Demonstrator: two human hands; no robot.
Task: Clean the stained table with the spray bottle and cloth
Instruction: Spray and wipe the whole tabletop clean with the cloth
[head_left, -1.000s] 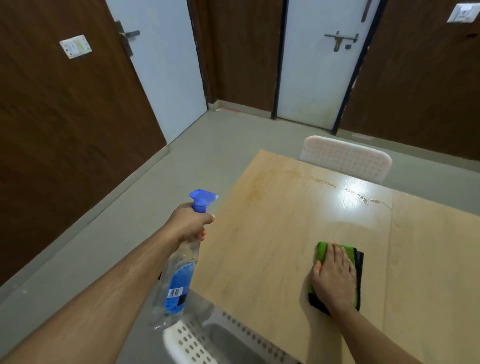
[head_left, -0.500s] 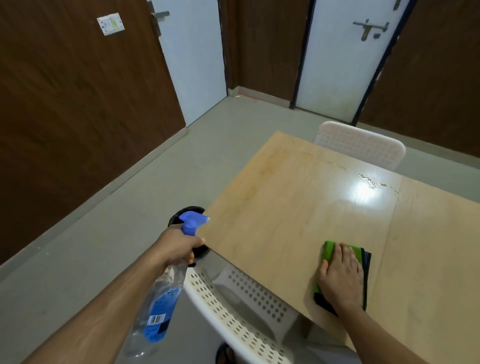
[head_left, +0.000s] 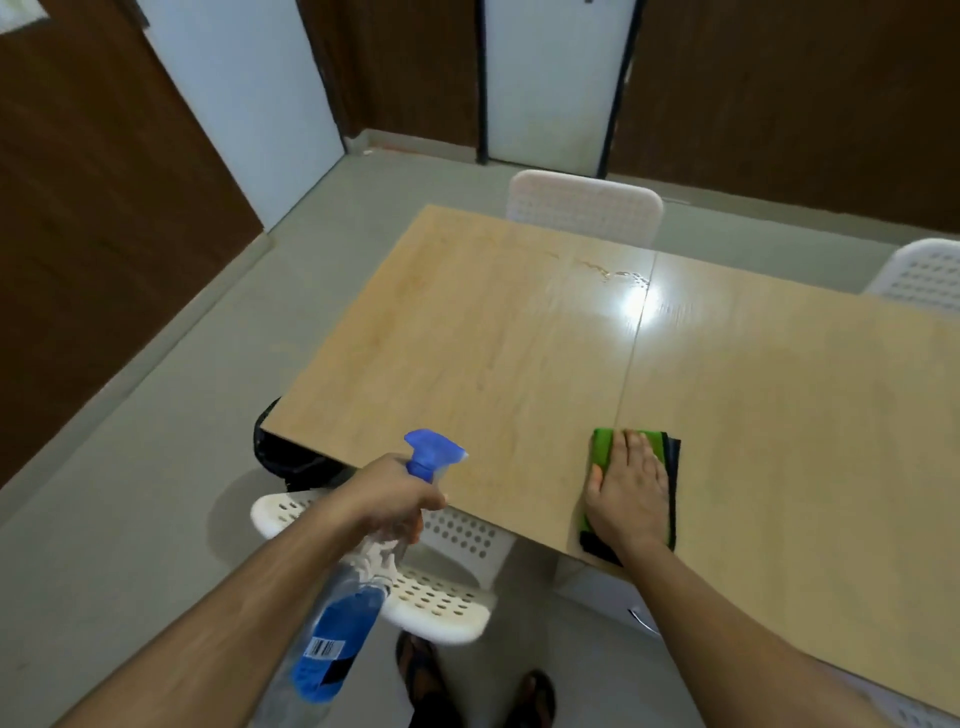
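The left hand (head_left: 387, 493), fingers wrapped round the neck of the clear plastic spray bottle with blue liquid and blue trigger head (head_left: 358, 582), has swung in from out over the floor to the near edge of the pale wooden table (head_left: 467, 332), nozzle aimed across it. The right hand (head_left: 626, 488) stays pressed flat, fingers straight, on the folded green and black cloth (head_left: 602, 447) at that same edge. The stain (head_left: 602, 270) sits well apart near the far edge, so spraying looks imminent but nothing is wiped yet.
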